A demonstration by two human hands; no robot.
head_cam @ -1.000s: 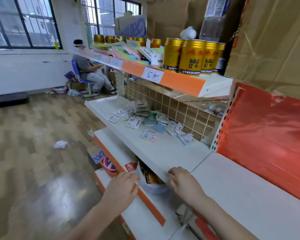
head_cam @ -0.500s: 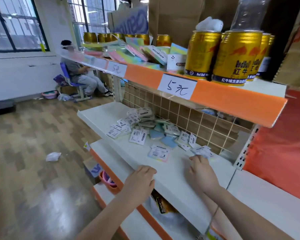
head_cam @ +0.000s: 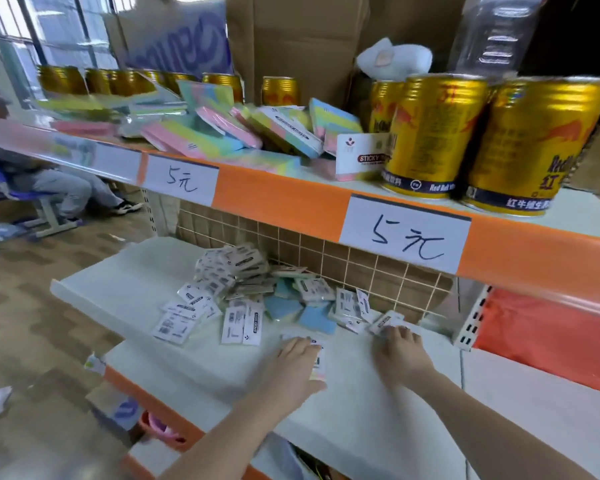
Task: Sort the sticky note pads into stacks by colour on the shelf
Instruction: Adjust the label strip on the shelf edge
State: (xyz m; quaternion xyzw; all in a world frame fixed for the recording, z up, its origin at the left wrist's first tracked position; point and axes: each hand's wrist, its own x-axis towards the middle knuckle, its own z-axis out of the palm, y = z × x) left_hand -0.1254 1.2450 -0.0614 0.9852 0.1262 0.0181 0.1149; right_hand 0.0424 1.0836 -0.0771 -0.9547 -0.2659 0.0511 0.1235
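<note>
Reaching into the white shelf, your left hand lies flat, fingers straight, on a wrapped pad; your right hand touches the edge of the jumbled sticky note pads, its grip too blurred to tell. Lift one pad at a time, check colour under the label, and start stacks on the bare shelf nearer you.

Wood-pattern floor, barred windows at left, cardboard seemingly backing the shelving.
</note>
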